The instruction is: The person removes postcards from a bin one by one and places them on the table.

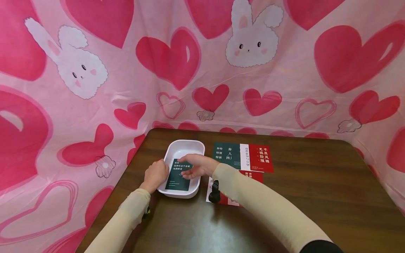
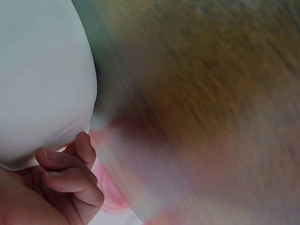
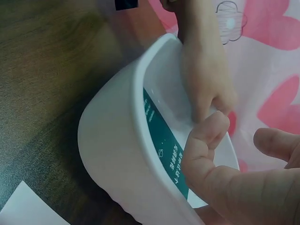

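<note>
A white rectangular plastic basin point(image 1: 181, 194) stands on the table's left part, and a dark green card point(image 1: 177, 179) with white writing lies inside it. My left hand point(image 1: 155, 175) grips the basin's left rim; in the left wrist view its curled fingers point(image 2: 70, 176) lie against the basin's outer wall point(image 2: 42, 79). Above the card is my right hand point(image 1: 199, 165), its fingers loosely bent and its thumb apart. In the right wrist view nothing shows between this thumb and forefinger point(image 3: 206, 150). Part of the card is hidden behind the right hand.
Right of the basin lie several cards: green ones point(image 1: 226, 154), a red one point(image 1: 262, 158) and a white strip point(image 1: 244, 154) between. Nearer me, white and red cards point(image 1: 223, 199) are partly covered by my right forearm. A pink heart-patterned cloth point(image 1: 177, 116) hangs behind the brown table point(image 1: 316, 182).
</note>
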Available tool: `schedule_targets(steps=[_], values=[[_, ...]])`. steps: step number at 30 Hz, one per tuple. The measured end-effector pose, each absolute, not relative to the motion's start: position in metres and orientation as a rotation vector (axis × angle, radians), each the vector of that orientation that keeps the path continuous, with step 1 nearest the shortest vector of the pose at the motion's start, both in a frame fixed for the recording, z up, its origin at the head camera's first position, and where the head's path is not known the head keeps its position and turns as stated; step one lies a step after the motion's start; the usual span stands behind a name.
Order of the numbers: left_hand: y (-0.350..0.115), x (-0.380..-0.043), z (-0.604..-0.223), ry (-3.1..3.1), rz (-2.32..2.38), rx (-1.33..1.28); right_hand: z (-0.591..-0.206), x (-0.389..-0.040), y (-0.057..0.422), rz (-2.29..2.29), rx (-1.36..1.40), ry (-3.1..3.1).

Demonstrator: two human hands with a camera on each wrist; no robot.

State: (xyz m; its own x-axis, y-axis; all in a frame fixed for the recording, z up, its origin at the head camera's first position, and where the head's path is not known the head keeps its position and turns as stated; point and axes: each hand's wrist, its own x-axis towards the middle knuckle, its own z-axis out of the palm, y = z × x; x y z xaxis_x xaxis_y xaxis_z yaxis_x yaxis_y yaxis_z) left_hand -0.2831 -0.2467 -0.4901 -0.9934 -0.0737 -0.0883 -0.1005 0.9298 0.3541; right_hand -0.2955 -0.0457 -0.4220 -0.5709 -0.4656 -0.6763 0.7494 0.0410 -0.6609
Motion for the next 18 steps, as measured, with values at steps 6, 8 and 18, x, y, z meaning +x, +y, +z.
schedule_targets(steps=[6,8,18], values=[[-0.246,-0.282,-0.489,3.012,0.565,-0.140,-0.425,-0.295,-0.045,-1.699,0.314,1.415],[-0.246,-0.282,-0.489,3.009,0.574,-0.148,-0.427,-0.294,-0.045,-1.708,0.324,1.414],[-0.246,-0.283,-0.488,3.013,0.541,-0.155,-0.436,-0.289,-0.056,-1.895,0.446,1.334]])
